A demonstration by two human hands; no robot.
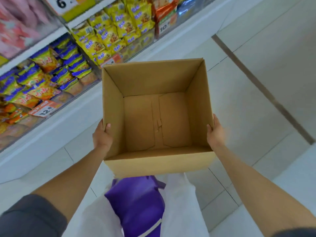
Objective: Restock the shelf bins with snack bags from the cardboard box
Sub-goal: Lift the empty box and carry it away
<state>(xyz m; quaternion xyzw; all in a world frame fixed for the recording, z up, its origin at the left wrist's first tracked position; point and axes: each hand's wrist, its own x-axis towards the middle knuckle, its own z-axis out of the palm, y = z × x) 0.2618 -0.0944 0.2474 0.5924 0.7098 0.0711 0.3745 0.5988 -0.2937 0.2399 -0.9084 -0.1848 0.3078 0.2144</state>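
I hold an open cardboard box (159, 164) in front of me above the floor. Its inside is bare, with only the folded bottom flaps showing. My left hand (102, 136) grips the left wall, thumb over the rim. On the right wall sits my right hand (215, 132), thumb inside the box too. To the left, shelf bins hold yellow snack bags (118, 30) and blue-and-orange snack bags (42, 77), packed full.
The white shelf base (56, 127) runs diagonally along the left. Orange price tags (45, 108) hang on the bin fronts. White floor tiles with a dark strip (266, 93) lie to the right. A purple cloth (138, 204) hangs at my waist below the box.
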